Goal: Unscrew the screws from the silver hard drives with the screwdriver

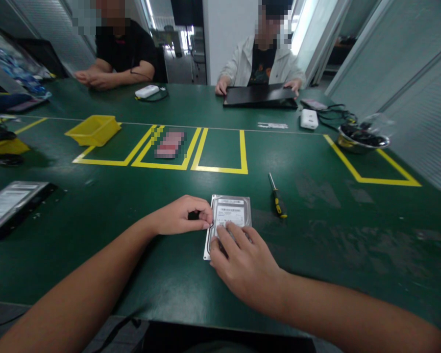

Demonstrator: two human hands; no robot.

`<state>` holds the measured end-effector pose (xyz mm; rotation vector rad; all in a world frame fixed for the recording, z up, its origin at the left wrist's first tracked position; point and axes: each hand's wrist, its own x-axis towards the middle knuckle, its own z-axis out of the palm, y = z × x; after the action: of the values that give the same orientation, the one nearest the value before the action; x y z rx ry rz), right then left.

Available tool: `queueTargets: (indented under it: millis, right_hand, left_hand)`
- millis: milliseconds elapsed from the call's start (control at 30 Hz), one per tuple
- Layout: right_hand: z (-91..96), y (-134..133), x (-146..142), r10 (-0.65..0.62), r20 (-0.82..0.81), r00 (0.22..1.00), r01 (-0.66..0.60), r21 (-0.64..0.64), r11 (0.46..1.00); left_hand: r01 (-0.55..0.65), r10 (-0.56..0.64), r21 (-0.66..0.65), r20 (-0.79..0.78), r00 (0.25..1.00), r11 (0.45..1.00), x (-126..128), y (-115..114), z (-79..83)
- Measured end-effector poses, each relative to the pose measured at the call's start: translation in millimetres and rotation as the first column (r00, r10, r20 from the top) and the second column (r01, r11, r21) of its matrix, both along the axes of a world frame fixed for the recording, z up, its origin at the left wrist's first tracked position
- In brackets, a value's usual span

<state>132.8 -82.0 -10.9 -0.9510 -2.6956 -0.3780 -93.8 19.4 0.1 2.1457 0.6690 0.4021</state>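
A silver hard drive (231,208) with a white label lies flat on the green table in front of me. My left hand (183,215) is at its left edge, thumb and index finger pinched together against the side; anything small between the fingertips is hidden. Over the lower part of the drive rests my right hand (244,260), its fingers bent on the label and its thumb near the lower left edge. To the right of the drive lies a screwdriver (278,201) with a yellow and black handle, touched by neither hand.
Yellow tape marks the green table (150,274). A yellow bin (95,130), a pink blurred item (170,144) and a metal bowl of black parts (363,139) stand farther back. A larger drive-like device (14,203) lies left. Two people sit opposite, one holding a black panel (259,95).
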Motion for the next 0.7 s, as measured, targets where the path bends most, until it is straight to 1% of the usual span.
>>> queueTargets:
  millis: [300, 400, 500, 567, 600, 667, 700]
  right_hand:
    - [-2.2, 1.4, 1.0, 0.004, -0.004, 1.000, -0.004, -0.002, 1.000]
    - [2.2, 3.9, 1.6, 0.008, -0.022, 1.000, -0.010, -0.069, 0.998]
    - [12.6, 11.9, 4.7, -0.002, -0.067, 0.998, -0.007, -0.123, 0.992]
    - [20.7, 21.4, 9.1, -0.044, -0.089, 0.995, 0.037, -0.078, 0.996]
    - [24.4, 27.2, 11.9, -0.089, -0.082, 0.993, 0.086, -0.047, 0.995]
    - [30.5, 40.3, 19.2, -0.227, -0.028, 0.973, 0.227, 0.005, 0.974]
    - [32.8, 47.0, 23.5, -0.316, 0.015, 0.949, 0.315, 0.019, 0.949]
  left_hand:
    - [-0.002, 0.002, 0.002, 0.000, 1.000, 1.000, -0.8, 1.1, -0.2]
    - [-0.008, 0.008, 0.003, 0.004, 1.000, 1.000, -0.4, 0.5, -0.6]
    - [-0.019, 0.019, -0.012, 0.002, 1.000, 1.000, 0.3, -0.2, -0.4]
    - [-0.027, 0.027, -0.026, 0.000, 1.000, 0.999, 0.6, -0.6, -0.4]
    - [-0.033, 0.033, -0.035, -0.001, 0.999, 0.999, 0.7, -0.7, -0.7]
    - [-0.053, 0.053, -0.056, -0.003, 0.999, 0.997, 0.7, -0.8, -1.3]
    - [-0.063, 0.063, -0.066, -0.005, 0.998, 0.996, 0.5, -0.8, -1.7]
